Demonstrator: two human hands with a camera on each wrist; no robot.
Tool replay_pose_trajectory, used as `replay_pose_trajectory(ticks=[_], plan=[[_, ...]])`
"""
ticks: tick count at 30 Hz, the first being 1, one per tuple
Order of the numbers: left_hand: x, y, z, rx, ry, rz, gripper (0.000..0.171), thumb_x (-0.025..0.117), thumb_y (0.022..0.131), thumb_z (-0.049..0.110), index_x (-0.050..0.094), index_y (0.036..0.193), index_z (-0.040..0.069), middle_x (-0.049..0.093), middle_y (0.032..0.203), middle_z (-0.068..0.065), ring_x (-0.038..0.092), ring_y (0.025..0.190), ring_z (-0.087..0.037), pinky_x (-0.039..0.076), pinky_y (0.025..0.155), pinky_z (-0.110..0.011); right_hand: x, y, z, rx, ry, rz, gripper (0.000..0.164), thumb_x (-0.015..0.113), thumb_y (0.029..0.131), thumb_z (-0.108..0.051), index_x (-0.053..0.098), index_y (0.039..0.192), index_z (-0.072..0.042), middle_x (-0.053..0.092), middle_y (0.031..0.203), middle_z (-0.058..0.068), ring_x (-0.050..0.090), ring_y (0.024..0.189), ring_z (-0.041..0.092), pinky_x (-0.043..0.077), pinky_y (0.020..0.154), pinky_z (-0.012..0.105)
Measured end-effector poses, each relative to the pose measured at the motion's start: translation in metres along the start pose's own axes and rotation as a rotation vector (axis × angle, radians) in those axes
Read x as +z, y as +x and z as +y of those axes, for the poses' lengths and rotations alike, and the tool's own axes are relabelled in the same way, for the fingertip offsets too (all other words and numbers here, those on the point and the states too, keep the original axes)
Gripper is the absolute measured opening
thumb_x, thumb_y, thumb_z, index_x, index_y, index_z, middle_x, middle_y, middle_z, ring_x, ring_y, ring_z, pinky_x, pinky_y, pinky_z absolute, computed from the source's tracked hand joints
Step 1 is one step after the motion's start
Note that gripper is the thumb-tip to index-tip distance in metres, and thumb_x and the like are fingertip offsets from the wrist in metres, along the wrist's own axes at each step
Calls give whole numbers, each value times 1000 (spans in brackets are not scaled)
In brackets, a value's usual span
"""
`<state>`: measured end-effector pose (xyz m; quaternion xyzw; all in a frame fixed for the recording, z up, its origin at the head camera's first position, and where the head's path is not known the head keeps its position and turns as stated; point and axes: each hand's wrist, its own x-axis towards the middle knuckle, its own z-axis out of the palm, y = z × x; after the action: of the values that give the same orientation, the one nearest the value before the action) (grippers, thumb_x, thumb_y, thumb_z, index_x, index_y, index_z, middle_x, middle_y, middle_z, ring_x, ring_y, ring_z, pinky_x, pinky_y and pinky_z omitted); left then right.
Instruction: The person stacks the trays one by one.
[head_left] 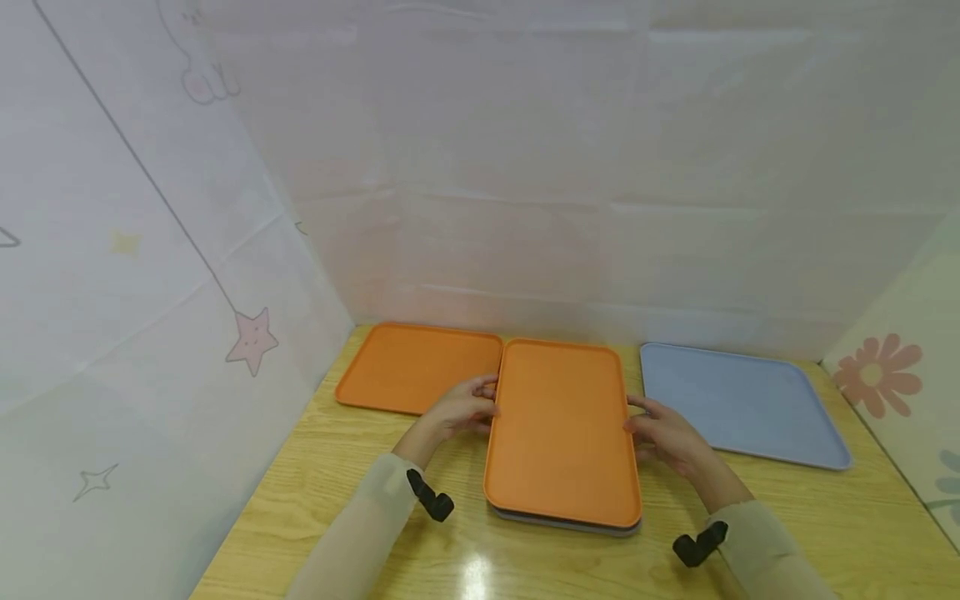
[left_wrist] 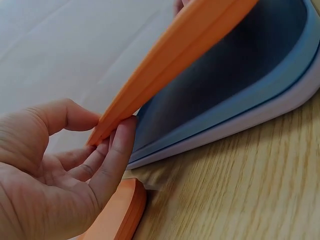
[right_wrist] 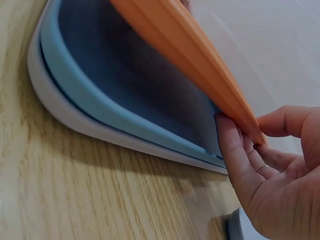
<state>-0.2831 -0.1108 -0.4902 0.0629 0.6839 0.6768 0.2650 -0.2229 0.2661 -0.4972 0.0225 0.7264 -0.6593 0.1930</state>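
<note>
Both hands hold an orange tray by its two long sides, above a small stack in the middle of the table. My left hand pinches the left edge, thumb on top and fingers beneath. On the opposite edge, my right hand grips in the same way. Seen in the left wrist view, the held tray is lifted and tilted off the stack. Under it lie a blue tray and, at the bottom, a pale greyish tray.
A second orange tray lies flat at the back left, close beside the left hand. At the back right rests a light blue tray. The wooden table meets a pale sheet-covered wall at its back and sides.
</note>
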Motion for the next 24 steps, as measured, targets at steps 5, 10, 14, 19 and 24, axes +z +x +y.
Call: replay_pose_trajectory(ticks=[5,10,14,19,24], plan=[[2,2,-1,4,27,4,76,65,90,-3,33,158,7,47,135,-20,61,93,-22,59,80,-46,-1,2,3,9,-25,13,74,58,101,-12,16,162,-5,65,119,14,68,97,22,61,80,43],[4,4,-4,7,61,26,73,65,90,-3,35,156,4,47,136,-22,61,97,-23,59,82,-47,-1,3,3,13,-46,31,72,58,101,-14,19,161,-4,66,118,14,69,96,23,61,80,42],[5,6,-8,14,91,28,74,66,89,-2,34,156,2,48,134,-22,61,98,-23,59,81,-47,0,3,2,12,-65,35,72,58,102,-14,20,161,-3,65,119,15,69,96,22,61,80,42],[7,9,-10,9,121,33,74,66,89,-2,35,156,2,49,125,-19,61,95,-23,59,83,-50,2,-1,0,1,-126,21,72,58,102,-14,19,160,1,60,125,22,69,96,23,61,78,41],[8,9,-9,2,163,42,75,66,87,-3,34,155,0,47,112,-13,58,91,-21,59,82,-52,3,-1,3,10,-171,28,71,59,101,-14,22,159,1,58,127,24,69,93,22,62,76,39]])
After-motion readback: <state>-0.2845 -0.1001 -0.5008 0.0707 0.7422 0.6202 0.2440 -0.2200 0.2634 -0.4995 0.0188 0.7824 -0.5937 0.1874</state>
